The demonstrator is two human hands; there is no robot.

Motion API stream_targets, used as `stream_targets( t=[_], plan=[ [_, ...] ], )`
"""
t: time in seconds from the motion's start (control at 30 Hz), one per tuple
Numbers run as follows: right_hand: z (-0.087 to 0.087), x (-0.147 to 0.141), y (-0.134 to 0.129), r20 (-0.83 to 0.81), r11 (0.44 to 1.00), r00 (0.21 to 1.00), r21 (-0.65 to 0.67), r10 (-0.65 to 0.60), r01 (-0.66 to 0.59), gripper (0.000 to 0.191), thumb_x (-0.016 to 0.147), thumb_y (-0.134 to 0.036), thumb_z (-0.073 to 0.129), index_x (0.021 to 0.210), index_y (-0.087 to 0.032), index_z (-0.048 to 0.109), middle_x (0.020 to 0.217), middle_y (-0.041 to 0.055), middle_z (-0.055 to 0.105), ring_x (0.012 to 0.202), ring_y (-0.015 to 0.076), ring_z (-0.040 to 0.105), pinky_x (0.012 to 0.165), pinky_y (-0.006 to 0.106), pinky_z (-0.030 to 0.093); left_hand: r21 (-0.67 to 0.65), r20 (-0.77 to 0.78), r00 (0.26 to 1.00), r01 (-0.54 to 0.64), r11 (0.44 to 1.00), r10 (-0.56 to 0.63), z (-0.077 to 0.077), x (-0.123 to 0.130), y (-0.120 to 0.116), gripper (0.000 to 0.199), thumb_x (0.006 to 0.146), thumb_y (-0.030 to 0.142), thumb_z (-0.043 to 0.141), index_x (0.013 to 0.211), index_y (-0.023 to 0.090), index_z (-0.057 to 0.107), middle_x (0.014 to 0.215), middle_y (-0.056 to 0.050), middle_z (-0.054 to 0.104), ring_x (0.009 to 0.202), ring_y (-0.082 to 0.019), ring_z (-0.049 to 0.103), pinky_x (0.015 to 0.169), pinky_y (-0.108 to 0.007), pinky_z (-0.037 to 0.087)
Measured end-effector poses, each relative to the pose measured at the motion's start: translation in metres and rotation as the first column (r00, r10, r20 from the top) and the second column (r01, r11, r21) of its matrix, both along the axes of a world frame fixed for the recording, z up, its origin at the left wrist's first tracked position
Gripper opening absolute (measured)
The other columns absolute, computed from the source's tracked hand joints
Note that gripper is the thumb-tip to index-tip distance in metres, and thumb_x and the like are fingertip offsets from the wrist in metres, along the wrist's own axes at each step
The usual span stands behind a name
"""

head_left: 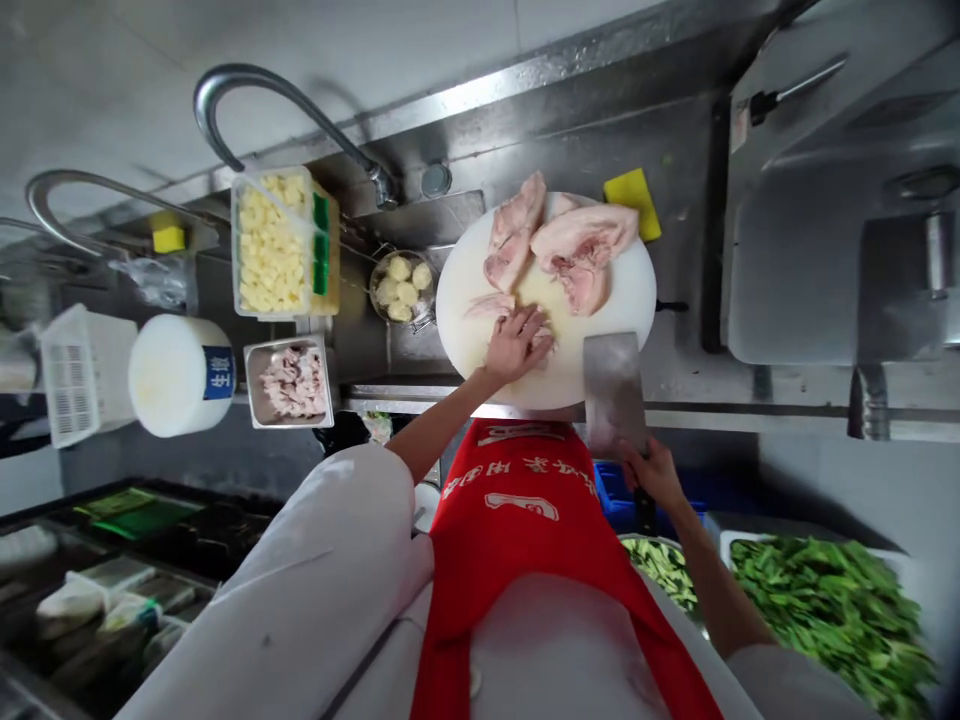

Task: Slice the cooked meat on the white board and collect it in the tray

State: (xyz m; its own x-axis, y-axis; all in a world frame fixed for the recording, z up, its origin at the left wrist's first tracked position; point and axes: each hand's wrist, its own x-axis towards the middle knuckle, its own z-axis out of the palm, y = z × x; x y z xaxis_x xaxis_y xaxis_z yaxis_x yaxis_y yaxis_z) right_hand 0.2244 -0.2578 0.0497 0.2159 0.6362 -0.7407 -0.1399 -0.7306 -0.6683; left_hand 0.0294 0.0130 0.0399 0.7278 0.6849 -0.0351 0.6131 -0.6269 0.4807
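My left hand (pixel 517 343) presses down on a small piece of pale meat (pixel 545 345) on the round white cutting board (pixel 465 345), fingers curled over it and covering most of it. A thin strip of meat (pixel 491 305) lies just beyond those fingers. Farther back on the board are two larger raw pieces, a long slab of meat (pixel 516 235) and a wide slab of meat with pale skin (pixel 589 250). My right hand (pixel 656 470) is closed around the handle of a cleaver (pixel 615 385). Its broad blade overlaps the board's front right edge in view.
Left of the board are a wire strainer with pale round pieces (pixel 403 287), a tub of pale cubes (pixel 271 245), a metal pan of cut meat (pixel 292 382) and a thick white block (pixel 176 375). A yellow cloth (pixel 634 203) lies behind; leafy greens (pixel 825 610) stand lower right.
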Motion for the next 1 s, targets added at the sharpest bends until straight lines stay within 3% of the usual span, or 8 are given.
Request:
stream_targets(
  t=[0.13, 0.33, 0.43, 0.63, 0.73, 0.83, 0.93, 1.0],
  plan=[
    [-0.018, -0.04, 0.021, -0.019, 0.997, 0.997, 0.018, -0.076, 0.077, 0.045, 0.076, -0.065, 0.061, 0.068, -0.026, 0.04, 0.04, -0.0068, 0.045, 0.031, 0.011, 0.041, 0.033, 0.025, 0.035, -0.013, 0.039, 0.993, 0.113, 0.994, -0.112, -0.002, -0.02, -0.009, 0.053, 0.094, 0.051, 0.049, 0.137, 0.02, 0.05, 0.143, -0.014, 0.049, 0.133, -0.027, 0.043, 0.111, -0.043, 0.033],
    [-0.02, -0.121, 0.068, 0.011, 0.994, 0.995, 0.05, -0.102, 0.101, 0.035, 0.079, -0.058, 0.056, 0.078, -0.025, 0.045, 0.042, -0.0071, 0.046, 0.033, 0.0123, 0.043, 0.036, 0.025, 0.035, 0.017, 0.145, 0.989, -0.035, 0.999, 0.032, -0.015, -0.032, -0.024, 0.072, 0.082, 0.059, 0.065, 0.14, 0.021, 0.048, 0.15, -0.016, 0.036, 0.144, -0.035, 0.027, 0.117, -0.054, 0.024],
    [-0.015, -0.157, 0.081, 0.024, 0.99, 0.992, 0.06, -0.127, 0.126, 0.032, 0.082, -0.055, 0.053, 0.079, -0.025, 0.044, 0.042, -0.0076, 0.044, 0.034, 0.0127, 0.042, 0.037, 0.025, 0.034, -0.032, 0.262, 0.962, -0.069, 0.997, 0.075, -0.023, -0.029, -0.03, 0.069, 0.08, 0.059, 0.068, 0.136, 0.022, 0.051, 0.151, -0.015, 0.033, 0.145, -0.036, 0.025, 0.119, -0.056, 0.024],
    [0.003, -0.212, 0.077, 0.443, 0.995, 0.895, 0.099, -0.061, 0.019, 0.031, 0.083, -0.049, 0.05, 0.074, -0.02, 0.055, 0.059, 0.0044, 0.062, 0.057, 0.0171, 0.056, 0.052, 0.027, 0.042, -0.099, 0.5, 0.859, -0.068, 0.993, 0.109, -0.018, -0.06, -0.038, 0.057, 0.085, 0.052, 0.066, 0.132, 0.023, 0.053, 0.151, -0.012, 0.03, 0.144, -0.031, 0.033, 0.119, -0.047, 0.034],
    [0.015, -0.247, 0.086, 0.473, 0.979, 0.881, 0.166, 0.024, -0.116, 0.033, 0.086, -0.047, 0.048, 0.082, -0.017, 0.061, 0.073, 0.0069, 0.068, 0.067, 0.0194, 0.06, 0.06, 0.027, 0.045, -0.075, 0.532, 0.831, -0.144, 0.987, 0.162, -0.002, -0.109, -0.03, 0.056, 0.085, 0.05, 0.066, 0.133, 0.023, 0.053, 0.151, -0.012, 0.03, 0.144, -0.03, 0.032, 0.119, -0.047, 0.036],
    [0.023, -0.295, 0.116, 0.448, 0.914, 0.877, 0.257, 0.175, -0.313, 0.032, 0.089, -0.043, 0.045, 0.092, -0.017, 0.064, 0.083, 0.008, 0.071, 0.076, 0.0209, 0.063, 0.07, 0.029, 0.047, -0.062, 0.546, 0.776, -0.339, 0.939, 0.316, 0.016, -0.187, -0.014, 0.055, 0.085, 0.046, 0.067, 0.132, 0.022, 0.053, 0.149, -0.013, 0.031, 0.142, -0.031, 0.034, 0.118, -0.048, 0.035],
    [0.027, -0.359, 0.163, 0.422, 0.782, 0.825, 0.334, 0.375, -0.527, 0.028, 0.091, -0.039, 0.044, 0.094, -0.018, 0.063, 0.09, 0.0095, 0.071, 0.083, 0.0215, 0.064, 0.079, 0.031, 0.048, -0.03, 0.522, 0.675, -0.596, 0.802, 0.522, 0.027, -0.285, 0.002, 0.055, 0.084, 0.044, 0.067, 0.132, 0.021, 0.052, 0.147, -0.015, 0.034, 0.14, -0.032, 0.037, 0.117, -0.049, 0.034],
    [0.029, -0.408, 0.197, 0.388, 0.679, 0.764, 0.358, 0.516, -0.64, 0.022, 0.092, -0.036, 0.046, 0.094, -0.019, 0.061, 0.092, 0.008, 0.071, 0.086, 0.0197, 0.064, 0.08, 0.029, 0.047, -0.019, 0.503, 0.554, -0.761, 0.649, 0.664, 0.028, -0.351, 0.009, 0.055, 0.086, 0.042, 0.064, 0.134, 0.02, 0.05, 0.146, -0.016, 0.034, 0.14, -0.031, 0.037, 0.118, -0.049, 0.032]
  ],
)
